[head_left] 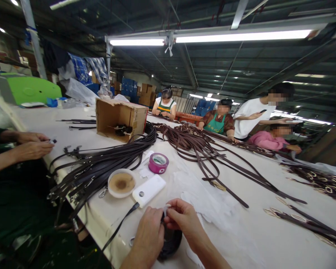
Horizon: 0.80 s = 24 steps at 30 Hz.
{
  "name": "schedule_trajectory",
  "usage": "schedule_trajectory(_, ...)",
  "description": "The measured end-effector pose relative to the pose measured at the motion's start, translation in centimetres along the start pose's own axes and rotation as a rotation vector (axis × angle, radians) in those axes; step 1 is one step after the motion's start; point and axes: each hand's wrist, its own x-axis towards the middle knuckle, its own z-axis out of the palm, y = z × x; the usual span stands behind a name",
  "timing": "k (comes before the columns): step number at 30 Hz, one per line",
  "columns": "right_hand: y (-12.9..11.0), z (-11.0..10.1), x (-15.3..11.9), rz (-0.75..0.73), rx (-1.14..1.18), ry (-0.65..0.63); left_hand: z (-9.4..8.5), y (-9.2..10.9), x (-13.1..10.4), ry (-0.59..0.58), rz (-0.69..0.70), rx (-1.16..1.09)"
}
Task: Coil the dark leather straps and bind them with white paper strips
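Near the table's front edge, a coiled dark strap (170, 244) lies under and between my hands. My left hand (147, 235) is closed on the coil from the left, its fingertips partly hidden. My right hand (184, 220) pinches a small white strip (165, 210) at the top of the coil, against the left fingers. A metal ring (131, 241) shows just left of my left hand. Beyond my hands lie a white box-shaped device (149, 189) with a black cable, a bowl of brownish stuff (121, 183) and a roll of purple tape (158, 163).
Dark straps with metal clips (100, 168) are heaped at left, brown straps (193, 140) across the middle. An open cardboard box (120, 117) stands behind. A co-worker's hands (35, 145) hold a small item at left. Several people are along the far side. White sheets (207, 198) lie right.
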Motion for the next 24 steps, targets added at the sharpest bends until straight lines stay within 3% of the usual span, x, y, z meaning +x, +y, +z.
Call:
schedule_trajectory(16, -0.25, -0.51, 0.05, 0.059, 0.156, -0.029, 0.09, 0.11, -0.33, -0.004, 0.012, -0.015)
schedule_trajectory(24, -0.38, -0.49, 0.25, 0.034, 0.106, -0.001, 0.16, 0.15, -0.2, -0.032, -0.016, 0.01)
